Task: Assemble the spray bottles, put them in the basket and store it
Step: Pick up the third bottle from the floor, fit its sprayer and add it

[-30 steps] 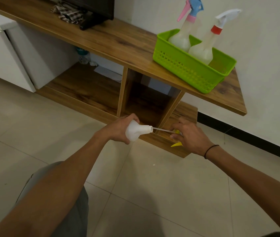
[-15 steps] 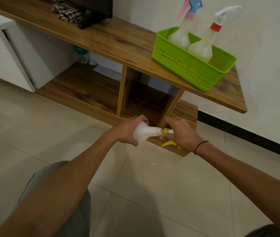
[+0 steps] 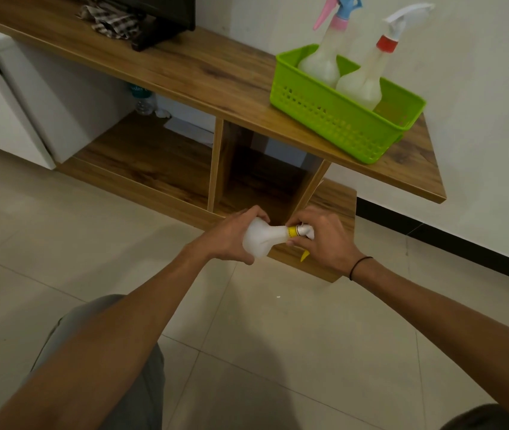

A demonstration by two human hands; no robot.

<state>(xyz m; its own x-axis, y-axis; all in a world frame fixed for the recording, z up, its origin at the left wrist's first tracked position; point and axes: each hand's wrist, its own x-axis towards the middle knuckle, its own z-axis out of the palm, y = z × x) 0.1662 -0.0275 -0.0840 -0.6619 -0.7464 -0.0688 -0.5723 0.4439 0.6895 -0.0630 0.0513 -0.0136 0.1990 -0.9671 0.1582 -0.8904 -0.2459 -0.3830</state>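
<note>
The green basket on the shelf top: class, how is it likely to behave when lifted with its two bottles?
The green basket looks like thin perforated plastic, so it may flex. The two tall bottles lean inside it and could topple. Their bodies look pale, perhaps empty, so probably light.

Lime-green basket (image 3: pixel 340 119); 2 translucent white bottles: pink-and-blue sprayer (image 3: pixel 338 10), white sprayer with red collar (image 3: pixel 397 24). Held white bottle (image 3: pixel 261 238), yellow collar (image 3: pixel 292 232). Checked cloth (image 3: pixel 110 18).
</note>
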